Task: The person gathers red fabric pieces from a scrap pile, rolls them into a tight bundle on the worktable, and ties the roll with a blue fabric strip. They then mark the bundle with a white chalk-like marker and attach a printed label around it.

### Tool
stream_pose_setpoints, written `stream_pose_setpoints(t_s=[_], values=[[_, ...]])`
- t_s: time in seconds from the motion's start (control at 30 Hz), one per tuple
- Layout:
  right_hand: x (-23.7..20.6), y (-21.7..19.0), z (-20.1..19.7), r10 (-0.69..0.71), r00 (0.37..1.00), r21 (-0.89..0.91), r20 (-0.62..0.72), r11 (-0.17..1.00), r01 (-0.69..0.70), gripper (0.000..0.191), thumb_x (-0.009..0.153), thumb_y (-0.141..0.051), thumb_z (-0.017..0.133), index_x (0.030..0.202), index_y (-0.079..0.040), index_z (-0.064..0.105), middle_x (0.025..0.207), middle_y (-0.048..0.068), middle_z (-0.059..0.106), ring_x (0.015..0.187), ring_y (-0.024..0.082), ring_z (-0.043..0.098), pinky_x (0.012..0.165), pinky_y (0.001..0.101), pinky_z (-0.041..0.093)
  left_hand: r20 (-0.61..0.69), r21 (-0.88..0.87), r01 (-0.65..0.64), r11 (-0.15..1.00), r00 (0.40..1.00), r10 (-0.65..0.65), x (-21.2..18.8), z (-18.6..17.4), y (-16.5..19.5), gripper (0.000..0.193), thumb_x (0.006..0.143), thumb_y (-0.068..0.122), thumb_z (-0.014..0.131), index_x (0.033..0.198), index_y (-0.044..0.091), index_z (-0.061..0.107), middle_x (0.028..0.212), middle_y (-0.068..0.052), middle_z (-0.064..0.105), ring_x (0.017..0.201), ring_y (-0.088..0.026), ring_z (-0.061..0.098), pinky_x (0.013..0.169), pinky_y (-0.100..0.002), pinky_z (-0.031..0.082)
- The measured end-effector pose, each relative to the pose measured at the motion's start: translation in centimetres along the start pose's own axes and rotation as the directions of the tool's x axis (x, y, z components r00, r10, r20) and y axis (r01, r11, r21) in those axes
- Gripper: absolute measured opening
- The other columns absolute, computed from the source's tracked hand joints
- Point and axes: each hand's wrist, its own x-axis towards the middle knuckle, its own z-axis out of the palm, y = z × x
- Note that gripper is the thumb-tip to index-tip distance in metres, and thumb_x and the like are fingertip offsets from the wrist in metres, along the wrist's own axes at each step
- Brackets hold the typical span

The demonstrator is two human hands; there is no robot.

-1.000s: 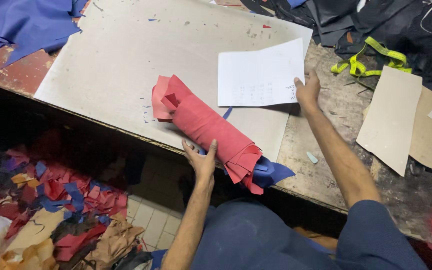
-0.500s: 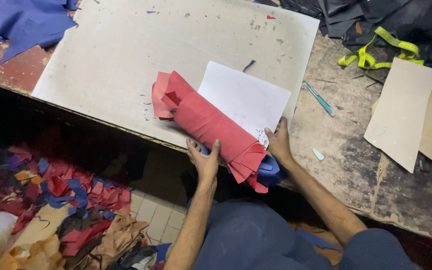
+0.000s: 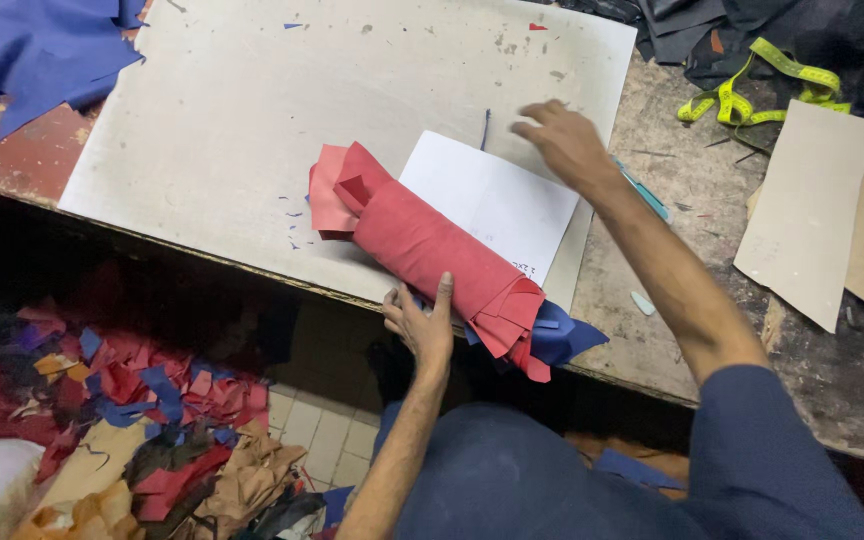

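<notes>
from the head view, the left hand (image 3: pixel 420 325) rests at the near edge of the table (image 3: pixel 702 180). its fingers are flat and loose, not closed on anything. the fingertips touch the near side of the red roll (image 3: pixel 432 250). the thumb points out to the left, away from the roll.

the red roll lies slanted on the grey board (image 3: pixel 252 120). one end fans out up and to the left of the left fingers. the other end hangs over the table edge, just to the right of those fingers. a blue piece (image 3: pixel 562 335) sticks out under that end.

a white paper (image 3: pixel 497 200) lies just past the roll, on the far side from the left fingers. the roll covers its near edge.

the right hand (image 3: pixel 567 140) is out over the board, past the far corner of the paper. it looks a bit blurred. its fingers are spread and a little bent, holding nothing. i cannot tell if they touch the board. a thin dark pen (image 3: pixel 486 128) lies just left of those fingertips. a teal stick (image 3: pixel 647 195) lies by the wrist.

a yellow tape (image 3: pixel 752 95) sits well off to the right of the right fingers. blue cloth (image 3: pixel 22 50) lies far to the left. scraps (image 3: pixel 142 420) cover the floor below the left hand.
</notes>
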Motion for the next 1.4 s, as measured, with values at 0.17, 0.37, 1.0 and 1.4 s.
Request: stream_pose_setpoints(t_s=[0.17,0.37,1.0,1.4], values=[[5.3,-1.5,4.6,-0.227,0.973,0.101,0.044,0.97,0.221,0.023,0.091,-0.011,0.058,0.108,-0.013,0.073,0.126,0.006,0.068,0.123,0.027,0.061,0.097,0.0387,0.053,-0.011,0.032,-0.015,0.999,1.0,0.016,0.3,-0.1,-0.8,0.104,0.077,0.073,0.072,0.144,-0.003,0.05,0.147,-0.023,0.037,0.135,-0.041,0.034,0.11,-0.054,0.035],[2.4,2.3,1.8,-0.143,0.867,0.049,0.477,0.989,0.137,0.022,0.094,-0.011,0.054,0.106,-0.015,0.072,0.098,0.008,0.073,0.097,0.03,0.07,0.08,0.0426,0.055,0.039,0.095,-0.016,0.995,0.999,0.012,0.1,-0.9,-0.2,0.102,0.078,0.073,0.07,0.145,0.0,0.048,0.149,-0.021,0.039,0.136,-0.04,0.036,0.109,-0.055,0.036],[-4.9,-27.9,-6.8,0.323,0.857,-0.148,0.402,0.946,-0.288,0.025,0.094,-0.01,0.054,0.109,0.009,0.061,0.064,0.014,0.068,0.057,0.028,0.071,0.044,0.0418,0.053,0.465,0.033,-0.614,0.789,0.708,0.531,6.6,-8.6,-2.3,0.083,0.083,0.02,0.082,0.145,-0.009,0.036,0.128,-0.028,0.055,0.117,-0.045,0.058,0.098,-0.049,0.05],[-3.4,-36.6,-0.2,0.906,0.408,0.089,0.112,0.4,-0.912,0.013,0.102,-0.018,0.055,0.105,-0.005,0.057,0.072,0.021,0.067,0.067,0.047,0.067,0.055,0.0589,0.049,0.624,0.119,-0.892,0.436,0.409,0.666,9.2,-8.9,-3.4,0.041,0.089,0.041,0.078,0.098,0.006,0.061,0.085,-0.011,0.06,0.081,-0.031,0.065,0.064,-0.046,0.051]])
